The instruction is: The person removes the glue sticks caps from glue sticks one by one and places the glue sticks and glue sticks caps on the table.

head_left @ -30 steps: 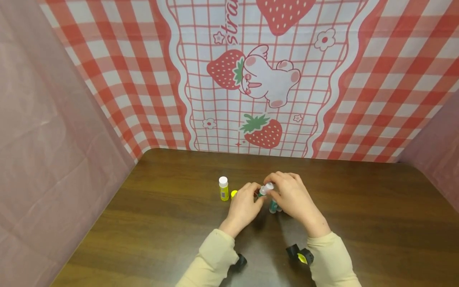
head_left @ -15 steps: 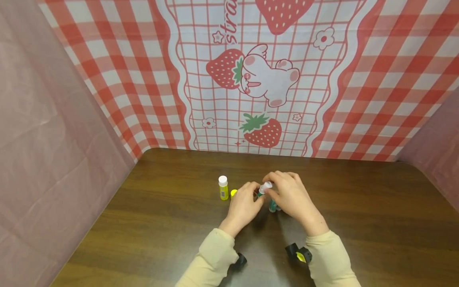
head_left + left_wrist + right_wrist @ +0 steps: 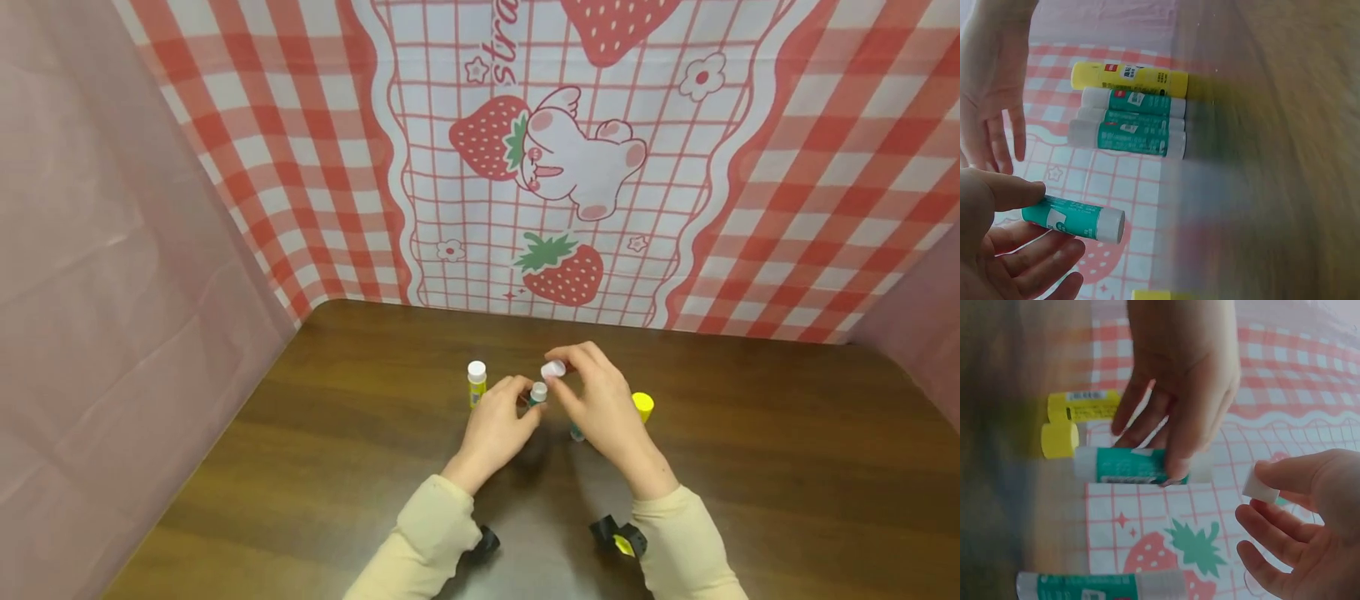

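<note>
My left hand grips a green glue stick between thumb and fingers, its uncapped top showing in the head view. Just above that top, apart from it, my right hand pinches a white cap between thumb and fingertips. The right wrist view shows the same white cap off to the side of the glue stick. Beyond my right hand, the left wrist view has several green glue sticks standing beside a yellow glue stick.
Left of my left hand stands a yellow glue stick with a white top. A yellow cap sits near it in the right wrist view. Another yellow top shows behind my right hand. The brown table meets a checked cloth behind.
The white cap was at the glue stick's top half a second ago; my right hand has lifted it up and clear. The head view has shifted slightly, and a yellow top has come into sight at right.
</note>
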The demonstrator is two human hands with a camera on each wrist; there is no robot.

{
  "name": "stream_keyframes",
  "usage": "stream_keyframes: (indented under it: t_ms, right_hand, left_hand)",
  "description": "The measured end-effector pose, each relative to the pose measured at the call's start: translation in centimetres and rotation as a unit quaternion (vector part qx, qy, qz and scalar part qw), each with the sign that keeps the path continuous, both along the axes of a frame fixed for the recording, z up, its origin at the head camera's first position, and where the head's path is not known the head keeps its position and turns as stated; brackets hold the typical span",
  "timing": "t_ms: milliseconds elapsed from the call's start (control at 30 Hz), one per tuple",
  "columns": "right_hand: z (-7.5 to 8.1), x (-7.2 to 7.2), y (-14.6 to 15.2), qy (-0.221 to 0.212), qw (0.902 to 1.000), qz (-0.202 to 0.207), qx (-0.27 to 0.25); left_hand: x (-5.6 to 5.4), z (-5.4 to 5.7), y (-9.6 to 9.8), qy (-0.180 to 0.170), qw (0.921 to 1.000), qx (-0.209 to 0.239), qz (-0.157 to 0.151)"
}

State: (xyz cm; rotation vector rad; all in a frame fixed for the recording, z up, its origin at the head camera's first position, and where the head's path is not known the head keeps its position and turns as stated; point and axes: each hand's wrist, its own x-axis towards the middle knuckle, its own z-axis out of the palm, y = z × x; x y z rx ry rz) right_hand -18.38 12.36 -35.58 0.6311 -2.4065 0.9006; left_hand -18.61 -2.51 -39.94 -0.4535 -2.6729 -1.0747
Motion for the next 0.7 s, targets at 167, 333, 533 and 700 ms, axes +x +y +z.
stream_keyframes:
  t_ms: [167,333,533,700]
  right_hand:
    - [-0.5,0.1,-0.6,0.008,1.0000,0.001,0.002]
    - [-0.6,-0.1,-1.5,-0.002,0.9999,0.015,0.008]
    - [-2.0,0.1,-2.8,-0.032,0.9990,0.021,0.022]
    - [-3.5,0.1,-3.6,-0.064,0.9974,-0.001,0.033]
  left_hand:
    - [0.7,-0.2,-1.7,0.006,0.9999,-0.013,0.004]
    - [0.5,-0.3,-3.5,0.013,0.9994,-0.001,0.031]
    - [0.8,-0.8,-4.4,0.026,0.9983,0.020,0.048]
    - [1.2,-1.3,-5.1,0.048,0.9951,0.041,0.076]
